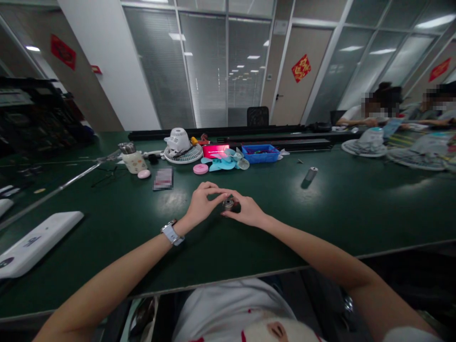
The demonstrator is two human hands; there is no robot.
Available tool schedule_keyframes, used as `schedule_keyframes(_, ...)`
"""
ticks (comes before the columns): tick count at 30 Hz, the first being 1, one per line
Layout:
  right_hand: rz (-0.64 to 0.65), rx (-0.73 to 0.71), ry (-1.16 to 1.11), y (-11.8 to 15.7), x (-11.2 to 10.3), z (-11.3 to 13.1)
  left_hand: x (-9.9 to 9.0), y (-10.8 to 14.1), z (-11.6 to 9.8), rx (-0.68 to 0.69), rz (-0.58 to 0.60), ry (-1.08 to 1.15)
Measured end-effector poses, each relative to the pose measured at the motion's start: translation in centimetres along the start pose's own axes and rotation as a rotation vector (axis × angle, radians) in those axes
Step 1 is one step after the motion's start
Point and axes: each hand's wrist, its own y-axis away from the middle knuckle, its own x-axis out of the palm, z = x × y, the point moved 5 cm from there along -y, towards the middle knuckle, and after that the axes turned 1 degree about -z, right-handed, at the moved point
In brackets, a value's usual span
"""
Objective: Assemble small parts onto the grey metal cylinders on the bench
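Over the middle of the dark green table (199, 256), a small round metal part (228, 204) is between my two hands. My right hand (246, 209) curls around it from the right, thumb below and fingers above. From the left, my left hand (204, 200) touches its upper edge with the thumb and fingertips, and the fingers of both hands meet there. A watch with a pale strap (172, 232) is on my left wrist. The finer detail of the part is too small to tell.
Behind my hands are a white fan (178, 142), light-blue fan blades (226, 160), a pink disc (201, 169) and a blue bin (261, 153). A metal cylinder (311, 174) stands to the right. On the left are a jar (134, 160) and a white panel (42, 242). People sit at far right.
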Motion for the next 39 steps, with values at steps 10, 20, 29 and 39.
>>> schedule_keyframes(10,-0.017,0.016,-0.051,-0.1,-0.8,-0.7,0.4,2.2,5.8,-0.131,0.231,-0.190)
schedule_keyframes(20,-0.454,0.653,0.542,1.9,-15.7,-13.9,0.7,2.5,6.1,-0.145,0.226,-0.161)
schedule_keyframes(29,-0.388,0.869,0.598,3.4,-17.2,-15.9,0.4,2.5,6.2,-0.262,0.147,-0.105)
schedule_keyframes(39,0.108,-0.281,0.202,-1.3,1.6,1.4,-0.1,2.7,6.6,-0.365,-0.008,-0.014)
